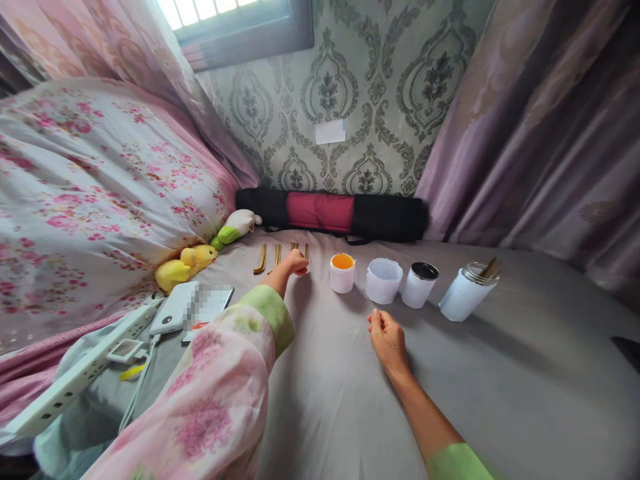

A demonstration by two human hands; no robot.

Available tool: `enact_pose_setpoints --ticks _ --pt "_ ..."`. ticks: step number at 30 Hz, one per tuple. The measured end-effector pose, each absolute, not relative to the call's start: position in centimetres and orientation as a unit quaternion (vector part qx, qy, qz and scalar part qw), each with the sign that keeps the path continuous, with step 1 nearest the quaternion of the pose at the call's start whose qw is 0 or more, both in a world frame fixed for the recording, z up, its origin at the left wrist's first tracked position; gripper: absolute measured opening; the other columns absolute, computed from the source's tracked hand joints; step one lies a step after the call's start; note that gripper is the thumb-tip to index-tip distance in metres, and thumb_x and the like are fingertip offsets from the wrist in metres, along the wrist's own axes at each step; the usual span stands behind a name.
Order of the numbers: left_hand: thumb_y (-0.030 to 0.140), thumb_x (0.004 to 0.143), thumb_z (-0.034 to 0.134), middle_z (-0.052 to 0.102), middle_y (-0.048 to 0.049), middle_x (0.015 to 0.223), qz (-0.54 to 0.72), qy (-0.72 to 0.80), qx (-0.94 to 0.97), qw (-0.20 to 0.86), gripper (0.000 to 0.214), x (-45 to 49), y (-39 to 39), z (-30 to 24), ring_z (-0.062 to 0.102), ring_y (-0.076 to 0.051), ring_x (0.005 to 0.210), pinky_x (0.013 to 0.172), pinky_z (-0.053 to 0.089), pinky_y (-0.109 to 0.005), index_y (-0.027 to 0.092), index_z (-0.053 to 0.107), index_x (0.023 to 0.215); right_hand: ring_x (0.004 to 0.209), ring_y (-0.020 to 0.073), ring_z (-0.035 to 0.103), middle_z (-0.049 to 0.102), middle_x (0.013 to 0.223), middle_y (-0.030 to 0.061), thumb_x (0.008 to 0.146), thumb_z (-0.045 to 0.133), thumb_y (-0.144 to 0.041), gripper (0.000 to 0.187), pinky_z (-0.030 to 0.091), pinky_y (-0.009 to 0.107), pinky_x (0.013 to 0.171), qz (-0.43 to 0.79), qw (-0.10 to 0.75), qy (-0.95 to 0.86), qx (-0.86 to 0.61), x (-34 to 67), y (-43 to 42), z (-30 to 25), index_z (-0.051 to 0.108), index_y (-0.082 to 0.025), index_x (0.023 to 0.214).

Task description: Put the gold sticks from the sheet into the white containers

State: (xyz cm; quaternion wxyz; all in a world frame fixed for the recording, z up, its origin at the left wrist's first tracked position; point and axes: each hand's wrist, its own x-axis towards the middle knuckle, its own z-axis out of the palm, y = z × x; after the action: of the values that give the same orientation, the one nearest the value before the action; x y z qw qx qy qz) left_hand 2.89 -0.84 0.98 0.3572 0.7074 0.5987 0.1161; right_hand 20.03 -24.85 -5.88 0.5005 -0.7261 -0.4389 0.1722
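Note:
My left hand (299, 263) reaches to the row of gold-coloured pieces on the bed, its fingers closed. Whatever it grips, if anything, is hidden. A thin gold piece (307, 251) shows just past its fingertips. Left of the hand lie small groups of slim gold pieces, like bent metal straws (262, 257). My right hand (387, 340) rests on the sheet, fingers curled in, with nothing seen in them. Beyond it stand a white-wrapped cup with an orange inside (342, 277), a wider white tub (384, 288) and a white-wrapped can with a dark inside (421, 291).
Farther right, a white-wrapped glass jar (463, 298) holds brownish sticks. A black and red long bag (320, 212) lies along the wall. At left are plush toys (187, 265), a white power bank (174, 308), a pixelated flat item (210, 307) and a power strip (83, 373) with cables.

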Motion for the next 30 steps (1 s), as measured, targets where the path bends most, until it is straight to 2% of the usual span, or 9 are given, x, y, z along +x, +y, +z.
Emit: enact_pose_setpoints --ticks 3,5,8,10,14,18,21,30 --pt "0.012 0.072 0.054 0.059 -0.0072 0.058 0.140 0.599 0.674 0.410 0.009 3.1 -1.2 0.5 0.057 -0.013 0.053 0.055 0.046 -0.024 0.005 0.060 0.071 0.050 0.0133 0.049 0.057 0.055 0.0045 0.082 0.030 -0.053 0.046 0.034 0.022 0.049 0.174 0.501 -0.439 -0.725 20.0 -24.9 -5.9 0.056 -0.016 0.070" --pt "0.019 0.078 0.052 0.061 -0.0083 0.075 0.151 0.597 0.652 0.443 0.017 3.2 -1.5 0.2 0.058 -0.013 0.065 0.061 0.047 -0.026 0.005 0.059 0.085 0.050 0.0131 0.049 0.057 0.057 0.0048 0.082 0.030 -0.052 0.045 0.034 0.022 0.048 0.179 0.501 -0.437 -0.726 20.0 -24.9 -5.8 0.056 -0.016 0.071" --pt "0.030 0.082 0.049 0.055 -0.0088 0.102 0.166 0.592 0.620 0.488 0.030 3.3 -1.7 -0.4 0.056 -0.016 0.086 0.072 0.048 -0.035 0.011 0.052 0.106 0.051 0.0134 0.050 0.057 0.056 0.0047 0.082 0.030 -0.052 0.045 0.035 0.022 0.049 0.184 0.499 -0.434 -0.727 20.0 -24.9 -5.7 0.056 -0.016 0.071" --pt "0.031 0.083 0.048 0.052 -0.0091 0.109 0.180 0.586 0.601 0.513 0.033 3.4 -1.8 -0.9 0.054 -0.018 0.092 0.076 0.046 -0.038 0.014 0.049 0.111 0.052 0.0138 0.050 0.057 0.056 0.0050 0.081 0.030 -0.052 0.046 0.035 0.023 0.050 0.181 0.499 -0.434 -0.727 20.0 -25.0 -5.6 0.057 -0.016 0.071" --pt "0.031 0.082 0.048 0.053 -0.0088 0.106 0.221 0.565 0.569 0.555 0.032 3.5 -1.9 -1.9 0.054 -0.017 0.089 0.074 0.047 -0.037 0.013 0.050 0.109 0.050 0.0135 0.049 0.057 0.056 0.0048 0.081 0.030 -0.053 0.047 0.035 0.023 0.049 0.181 0.500 -0.437 -0.725 20.0 -25.0 -5.6 0.057 -0.016 0.071" --pt "0.021 0.080 0.051 0.060 -0.0102 0.087 0.274 0.542 0.538 0.584 0.016 3.6 -2.1 -2.7 0.058 -0.012 0.072 0.065 0.047 -0.024 0.007 0.055 0.088 0.050 0.0135 0.049 0.055 0.054 0.0035 0.082 0.030 -0.052 0.045 0.035 0.023 0.050 0.185 0.496 -0.437 -0.727 20.0 -25.0 -5.6 0.056 -0.016 0.071" --pt "0.014 0.076 0.052 0.062 -0.0103 0.076 0.308 0.528 0.512 0.603 0.006 3.6 -2.3 -3.2 0.058 -0.009 0.062 0.058 0.046 -0.019 0.008 0.054 0.075 0.051 0.0134 0.050 0.056 0.055 0.0037 0.081 0.031 -0.052 0.044 0.036 0.023 0.050 0.183 0.497 -0.435 -0.728 20.0 -25.0 -5.6 0.056 -0.017 0.071" --pt "0.013 0.071 0.053 0.061 -0.0068 0.067 0.368 0.478 0.447 0.660 0.006 3.6 -4.2 -3.6 0.056 -0.007 0.054 0.053 0.046 -0.017 0.009 0.056 0.075 0.050 0.0139 0.051 0.057 0.055 0.0039 0.080 0.031 -0.054 0.045 0.037 0.023 0.049 0.189 0.500 -0.431 -0.727 20.0 -25.0 -5.6 0.056 -0.017 0.070"
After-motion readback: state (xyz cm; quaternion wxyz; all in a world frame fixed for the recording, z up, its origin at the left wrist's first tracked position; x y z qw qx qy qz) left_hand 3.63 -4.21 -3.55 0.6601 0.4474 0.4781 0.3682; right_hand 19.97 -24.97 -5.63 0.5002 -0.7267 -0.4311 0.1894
